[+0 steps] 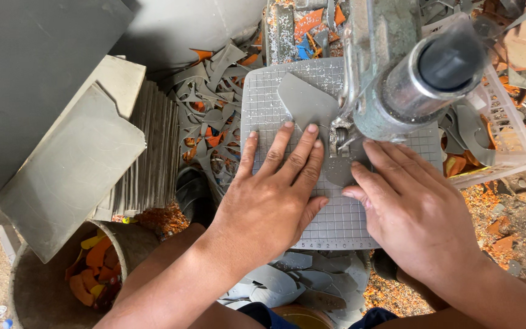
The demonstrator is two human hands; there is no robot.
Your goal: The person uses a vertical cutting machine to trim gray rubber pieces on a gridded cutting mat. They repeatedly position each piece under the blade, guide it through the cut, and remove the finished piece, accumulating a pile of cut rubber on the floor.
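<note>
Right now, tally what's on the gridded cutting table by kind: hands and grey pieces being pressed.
Hands: 2, the left hand and the right hand, both flat on the gridded table.
Grey pieces pressed under the fingers: 1, the grey sheet piece at the machine head.
Total: 3

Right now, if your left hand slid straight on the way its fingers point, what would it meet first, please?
The left hand already touches the grey sheet with its fingertips; going on, it would likely ride over that sheet before reaching the machine.

Grey gridded mat, orange scraps
</note>
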